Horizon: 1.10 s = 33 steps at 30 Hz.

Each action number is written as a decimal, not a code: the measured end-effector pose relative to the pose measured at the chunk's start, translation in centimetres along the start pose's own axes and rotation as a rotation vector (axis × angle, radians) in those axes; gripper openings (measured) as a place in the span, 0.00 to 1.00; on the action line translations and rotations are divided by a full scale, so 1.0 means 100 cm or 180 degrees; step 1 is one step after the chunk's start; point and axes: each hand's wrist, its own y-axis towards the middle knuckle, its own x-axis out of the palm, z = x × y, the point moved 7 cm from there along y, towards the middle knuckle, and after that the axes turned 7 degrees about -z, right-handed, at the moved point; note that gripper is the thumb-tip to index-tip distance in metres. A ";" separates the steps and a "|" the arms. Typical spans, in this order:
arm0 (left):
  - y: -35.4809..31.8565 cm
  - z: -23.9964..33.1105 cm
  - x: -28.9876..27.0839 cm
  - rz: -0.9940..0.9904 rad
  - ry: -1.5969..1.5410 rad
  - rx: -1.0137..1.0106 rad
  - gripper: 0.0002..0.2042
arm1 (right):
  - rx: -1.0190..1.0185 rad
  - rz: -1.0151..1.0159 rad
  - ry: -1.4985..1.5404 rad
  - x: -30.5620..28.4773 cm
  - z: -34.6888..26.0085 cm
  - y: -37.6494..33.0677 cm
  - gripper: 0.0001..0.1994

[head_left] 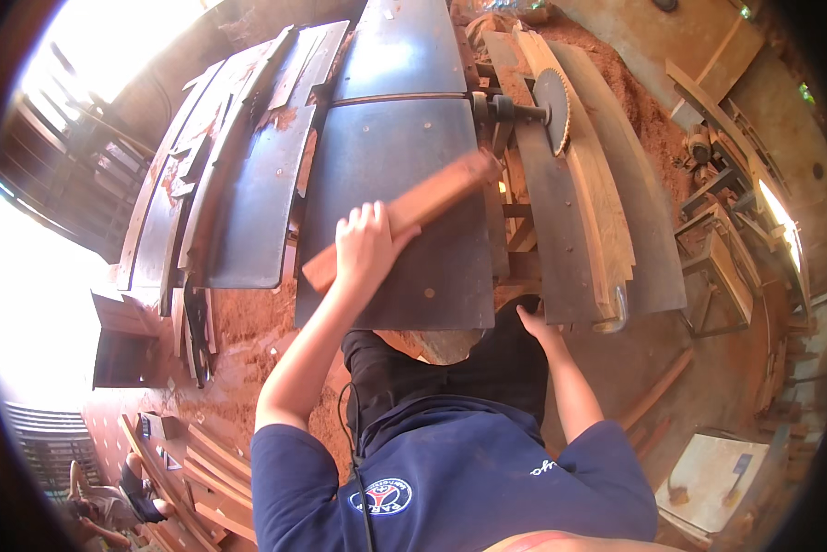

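My left hand (367, 241) grips a reddish-brown piece of wood (445, 193), fingers wrapped over its top edge. The piece is thick and straight, lying at a slant over the dark metal machine table (395, 285). Its far end, slightly blurred, reaches the table's right edge, near the gap beside the saw. My right hand (537, 327) is low beside my right leg, next to the near edge of the saw table (560, 276). Most of its fingers are hidden, so I cannot tell whether it holds anything.
A round toothed saw blade (552, 111) stands on a shaft to the right, with a long wooden fence (593, 202) beside it. Another metal table (257, 221) lies left. Sawdust (616, 101) covers the floor behind. Lumber (220, 469) and another person (123, 501) are at lower left.
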 end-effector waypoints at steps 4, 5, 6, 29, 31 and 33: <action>0.072 -0.053 0.039 0.0276 0.0593 -0.0872 0.31 | -0.0002 -0.0199 0.0104 -0.003 -0.009 0.000 0.53; 0.089 -0.065 0.042 0.0392 0.0684 -0.1106 0.31 | 0.0005 -0.0240 0.0170 -0.009 -0.017 0.007 0.53; 0.095 -0.067 0.045 0.0324 0.0725 -0.1226 0.31 | 0.0051 -0.0344 0.0223 -0.006 -0.014 0.010 0.53; -0.014 0.004 -0.008 -0.0104 -0.0316 0.0317 0.28 | 0.0094 0.0041 0.0069 0.002 -0.002 0.019 0.53; 0.026 -0.006 0.010 -0.0037 -0.0110 -0.0061 0.29 | 0.0204 -0.0081 0.0101 0.001 -0.004 0.016 0.54; 0.061 -0.018 0.025 0.0112 0.0087 -0.0505 0.30 | 0.0222 -0.0148 0.0162 -0.004 -0.009 0.014 0.54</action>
